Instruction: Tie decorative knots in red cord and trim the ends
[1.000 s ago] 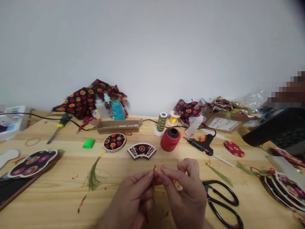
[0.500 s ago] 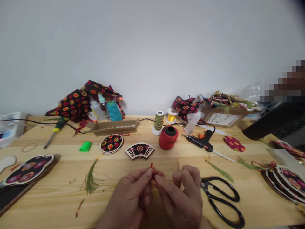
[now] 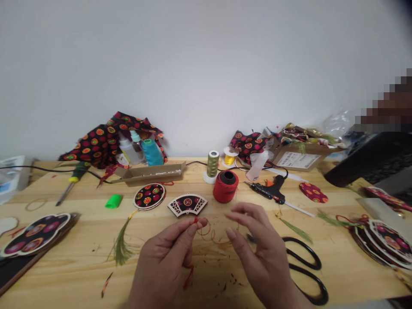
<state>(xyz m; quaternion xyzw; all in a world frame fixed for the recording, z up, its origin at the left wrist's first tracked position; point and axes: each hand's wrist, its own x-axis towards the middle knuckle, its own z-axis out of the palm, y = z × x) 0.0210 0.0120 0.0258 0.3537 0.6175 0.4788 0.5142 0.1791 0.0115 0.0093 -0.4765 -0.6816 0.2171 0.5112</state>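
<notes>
cardboard tray (image 3: 151, 174): far beyond the left fingers, with plastic bottles (image 3: 128, 149) and a blue thread cone (image 3: 152, 153) at it, in or behind it, cannot tell which
round fabric pendant (image 3: 149, 196): beyond the left fingers, lying flat on the wood
left hand (image 3: 164, 257): thumb and forefinger closed in a pinch on the red cord, seemingly to keep its end raised and steady
fan-shaped wooden pendant (image 3: 187, 204): just beyond the left fingertips, not touching them
red cord (image 3: 206, 231): held at the left fingertips, looping right towards the right fingers, a tail hanging below the left hand
red thread spool (image 3: 225, 186): upright, beyond the right fingers
right hand (image 3: 260, 251): fingers open and curved, gripping nothing, just beside the cord loop
black-handled scissors (image 3: 305, 264): lying just right of the right fingers
</notes>
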